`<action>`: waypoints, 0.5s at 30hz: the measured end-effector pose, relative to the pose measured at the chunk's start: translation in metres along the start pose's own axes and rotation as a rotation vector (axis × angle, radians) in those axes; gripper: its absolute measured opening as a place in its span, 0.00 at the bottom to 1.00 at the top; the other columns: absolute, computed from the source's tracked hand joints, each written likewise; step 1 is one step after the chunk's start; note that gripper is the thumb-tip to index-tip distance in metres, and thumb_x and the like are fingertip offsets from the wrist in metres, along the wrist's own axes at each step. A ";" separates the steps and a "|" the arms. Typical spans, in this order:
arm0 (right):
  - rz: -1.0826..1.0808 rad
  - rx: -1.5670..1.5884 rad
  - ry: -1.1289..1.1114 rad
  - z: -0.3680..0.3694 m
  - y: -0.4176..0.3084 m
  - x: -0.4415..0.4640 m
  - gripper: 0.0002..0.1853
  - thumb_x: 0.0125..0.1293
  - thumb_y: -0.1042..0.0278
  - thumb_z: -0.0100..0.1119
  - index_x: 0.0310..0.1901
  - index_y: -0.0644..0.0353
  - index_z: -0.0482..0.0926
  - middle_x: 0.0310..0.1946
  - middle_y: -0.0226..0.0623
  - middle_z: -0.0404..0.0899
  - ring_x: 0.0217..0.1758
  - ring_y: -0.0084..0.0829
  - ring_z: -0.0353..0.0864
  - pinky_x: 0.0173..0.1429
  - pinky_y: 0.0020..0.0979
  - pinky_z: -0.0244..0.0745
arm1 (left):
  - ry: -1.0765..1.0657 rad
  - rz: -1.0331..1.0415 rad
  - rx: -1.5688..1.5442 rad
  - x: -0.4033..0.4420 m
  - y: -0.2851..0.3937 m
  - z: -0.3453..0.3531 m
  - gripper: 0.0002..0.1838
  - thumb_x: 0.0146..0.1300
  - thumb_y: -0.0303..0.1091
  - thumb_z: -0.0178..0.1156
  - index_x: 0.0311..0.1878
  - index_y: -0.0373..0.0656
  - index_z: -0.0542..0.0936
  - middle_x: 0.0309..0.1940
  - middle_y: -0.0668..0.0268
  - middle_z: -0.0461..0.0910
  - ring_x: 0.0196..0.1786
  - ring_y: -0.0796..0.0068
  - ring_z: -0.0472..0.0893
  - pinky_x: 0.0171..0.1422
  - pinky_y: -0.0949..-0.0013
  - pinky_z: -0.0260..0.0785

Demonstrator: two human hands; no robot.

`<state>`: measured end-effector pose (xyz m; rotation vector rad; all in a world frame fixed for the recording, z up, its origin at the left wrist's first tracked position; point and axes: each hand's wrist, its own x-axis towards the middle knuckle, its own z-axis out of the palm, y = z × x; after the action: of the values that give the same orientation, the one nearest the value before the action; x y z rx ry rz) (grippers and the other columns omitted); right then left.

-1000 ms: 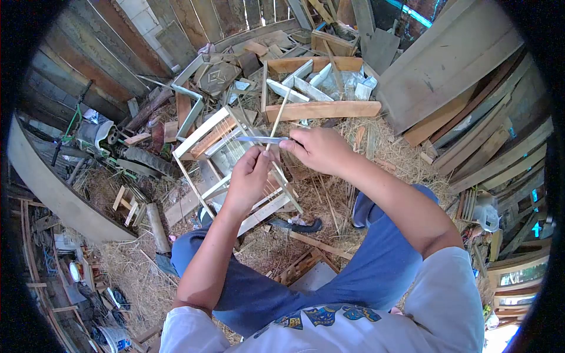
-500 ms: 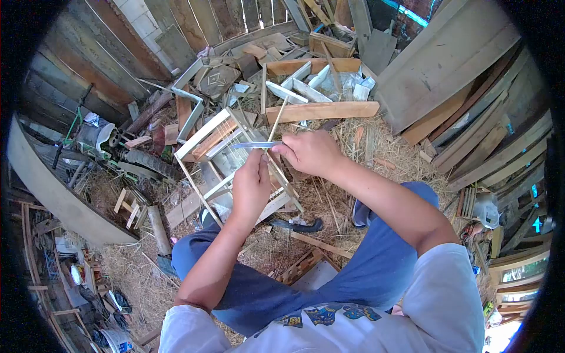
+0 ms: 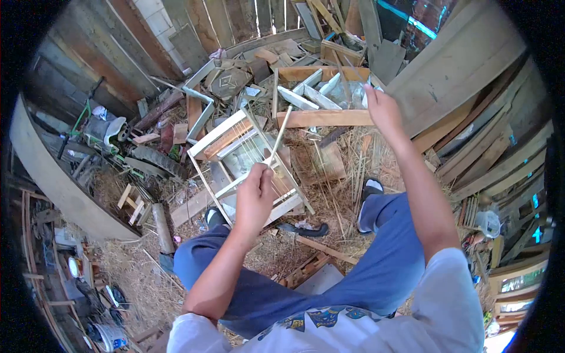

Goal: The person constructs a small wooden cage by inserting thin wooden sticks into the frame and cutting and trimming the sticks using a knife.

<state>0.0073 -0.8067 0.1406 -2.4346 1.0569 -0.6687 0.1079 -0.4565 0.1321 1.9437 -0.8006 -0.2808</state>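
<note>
My left hand point(image 3: 255, 191) is closed round the lower end of a thin pale stick point(image 3: 281, 134), which points up and slightly right. Up and to the right, my right hand point(image 3: 384, 107) grips a knife, its thin blade point(image 3: 356, 72) hard to make out and angled up to the left, apart from the stick. Beneath and beyond my left hand stands a light wooden frame point(image 3: 203, 143) with cords or thin strips strung across it.
Behind lies a wooden box frame point(image 3: 323, 118) holding pale boards. A green-framed machine point(image 3: 106, 132) is at the left, a curved dark object point(image 3: 306, 230) lies between my feet, and a large panel point(image 3: 453, 70) leans at the right.
My right hand has swung up and right, taking the knife away from the stick. My left hand still holds the stick, and the view has shifted slightly.
</note>
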 end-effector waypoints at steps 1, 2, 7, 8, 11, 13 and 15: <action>-0.024 0.050 0.003 -0.005 -0.008 -0.007 0.27 0.78 0.41 0.40 0.50 0.55 0.84 0.40 0.48 0.86 0.45 0.51 0.85 0.50 0.49 0.76 | -0.041 -0.063 -0.062 0.004 -0.002 -0.003 0.10 0.78 0.35 0.51 0.43 0.37 0.72 0.23 0.68 0.68 0.29 0.80 0.67 0.34 0.70 0.64; -0.038 0.059 -0.079 -0.001 -0.019 -0.018 0.26 0.78 0.42 0.42 0.50 0.55 0.84 0.39 0.48 0.86 0.44 0.51 0.85 0.49 0.49 0.76 | -0.089 -0.122 -0.120 0.009 -0.005 -0.007 0.11 0.78 0.36 0.51 0.43 0.37 0.72 0.24 0.71 0.69 0.29 0.80 0.67 0.34 0.72 0.63; -0.405 0.042 -0.430 0.035 -0.093 -0.074 0.22 0.76 0.45 0.49 0.38 0.55 0.80 0.27 0.47 0.82 0.34 0.52 0.83 0.38 0.48 0.76 | -0.156 -0.263 -0.456 0.021 -0.016 -0.001 0.13 0.78 0.37 0.50 0.43 0.39 0.78 0.24 0.73 0.68 0.27 0.82 0.66 0.35 0.72 0.64; -0.402 0.049 -0.428 0.039 -0.098 -0.080 0.22 0.76 0.45 0.49 0.38 0.55 0.80 0.27 0.47 0.82 0.34 0.52 0.83 0.38 0.48 0.76 | -0.159 -0.263 -0.449 0.021 -0.010 -0.003 0.13 0.78 0.37 0.50 0.43 0.39 0.78 0.24 0.73 0.68 0.27 0.82 0.66 0.35 0.72 0.64; -0.631 0.112 -0.364 0.046 -0.107 -0.087 0.20 0.73 0.47 0.51 0.33 0.55 0.78 0.23 0.47 0.81 0.29 0.53 0.83 0.34 0.54 0.76 | -0.216 -0.307 -0.360 0.026 0.000 0.000 0.13 0.78 0.35 0.49 0.43 0.37 0.79 0.23 0.72 0.70 0.26 0.80 0.68 0.33 0.70 0.65; -0.642 0.100 -0.369 0.043 -0.110 -0.088 0.19 0.74 0.48 0.51 0.32 0.55 0.77 0.23 0.46 0.81 0.29 0.53 0.83 0.34 0.53 0.75 | -0.069 0.012 -0.192 0.029 -0.008 0.010 0.11 0.77 0.32 0.49 0.44 0.36 0.78 0.21 0.66 0.73 0.23 0.76 0.70 0.30 0.66 0.65; -0.655 0.098 -0.360 0.045 -0.111 -0.088 0.19 0.74 0.48 0.52 0.32 0.55 0.76 0.21 0.45 0.80 0.28 0.51 0.83 0.33 0.52 0.75 | -0.061 0.026 -0.148 0.031 -0.011 0.016 0.11 0.76 0.31 0.49 0.45 0.35 0.78 0.20 0.61 0.73 0.21 0.73 0.71 0.29 0.64 0.65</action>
<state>0.0422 -0.6624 0.1398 -2.6677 0.0729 -0.4204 0.1280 -0.4841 0.1191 1.7923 -0.8207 -0.3753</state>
